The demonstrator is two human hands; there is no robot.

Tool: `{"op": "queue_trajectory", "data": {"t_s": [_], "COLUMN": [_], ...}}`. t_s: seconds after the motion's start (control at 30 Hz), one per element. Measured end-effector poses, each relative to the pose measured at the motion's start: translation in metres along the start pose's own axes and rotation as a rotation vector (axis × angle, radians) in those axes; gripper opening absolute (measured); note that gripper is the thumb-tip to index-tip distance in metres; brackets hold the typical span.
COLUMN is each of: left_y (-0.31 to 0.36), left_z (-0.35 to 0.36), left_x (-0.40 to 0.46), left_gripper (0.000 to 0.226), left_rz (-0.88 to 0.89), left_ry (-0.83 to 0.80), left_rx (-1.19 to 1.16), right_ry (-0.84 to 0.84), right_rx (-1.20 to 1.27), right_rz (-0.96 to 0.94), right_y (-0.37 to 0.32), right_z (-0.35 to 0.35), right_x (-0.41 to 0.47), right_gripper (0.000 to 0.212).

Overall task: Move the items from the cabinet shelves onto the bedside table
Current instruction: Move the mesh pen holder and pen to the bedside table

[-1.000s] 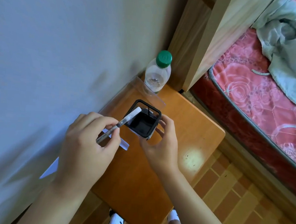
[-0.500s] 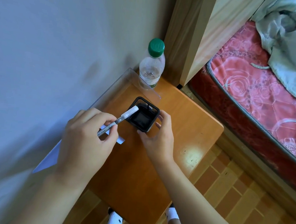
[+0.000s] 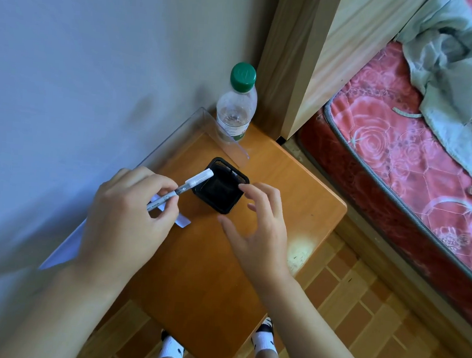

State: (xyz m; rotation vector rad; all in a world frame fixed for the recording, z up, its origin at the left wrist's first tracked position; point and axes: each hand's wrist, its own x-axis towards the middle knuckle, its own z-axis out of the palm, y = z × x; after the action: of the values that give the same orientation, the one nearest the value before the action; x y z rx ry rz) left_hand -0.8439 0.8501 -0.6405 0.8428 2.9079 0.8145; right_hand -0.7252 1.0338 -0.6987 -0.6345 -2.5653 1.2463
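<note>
Black mesh holder and bottle already set on counter; pen pinched in left hand over holder, not yet dropped; right hand fingers apart, holding nothing

Soft, even daylight; a pale glare patch shines on the glossy orange-brown wooden desk. The grey-blue painted wall smears at the left edge, and wide-angle bending curves the frame.
</note>
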Motion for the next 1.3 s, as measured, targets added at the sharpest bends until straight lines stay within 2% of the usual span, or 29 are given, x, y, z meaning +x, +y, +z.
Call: {"op": "queue_trajectory", "data": {"t_s": [0.1, 0.17, 0.3, 0.97, 1.1, 1.3], "left_y": [-0.001, -0.003, -0.008, -0.024, -0.026, -0.026], "left_z": [-0.002, -0.003, -0.005, -0.012, -0.013, -0.013], "left_x": [-0.003, -0.006, -0.006, 0.009, 0.011, 0.014], "left_gripper": [0.017, 0.008, 0.01, 0.005, 0.014, 0.006], "left_rz": [-0.013, -0.017, -0.036, -0.076, -0.061, -0.071], "left_ry": [0.006, 0.0, 0.011, 0.068, 0.053, 0.047], "left_rx": [-0.007, 0.001, -0.014, -0.001, -0.011, 0.004], "right_ry": [0.005, 0.004, 0.027, 0.144, 0.159, 0.173], "right_rx": [0.001, -0.006, 0.006, 0.038, 0.025, 0.023], "right_rz": [-0.07, -0.079, -0.073, -0.084, -0.089, -0.084], "right_y": [-0.003, -0.003, -0.001, -0.02, -0.02, -0.021], "right_z": [0.0, 0.004, 0.013, 0.052, 0.054, 0.056], "right_x": [-0.002, -0.002, -0.001, 0.047, 0.053, 0.058], "right_gripper": [0.035, 0.023, 0.011, 0.011, 0.012, 0.013]}}
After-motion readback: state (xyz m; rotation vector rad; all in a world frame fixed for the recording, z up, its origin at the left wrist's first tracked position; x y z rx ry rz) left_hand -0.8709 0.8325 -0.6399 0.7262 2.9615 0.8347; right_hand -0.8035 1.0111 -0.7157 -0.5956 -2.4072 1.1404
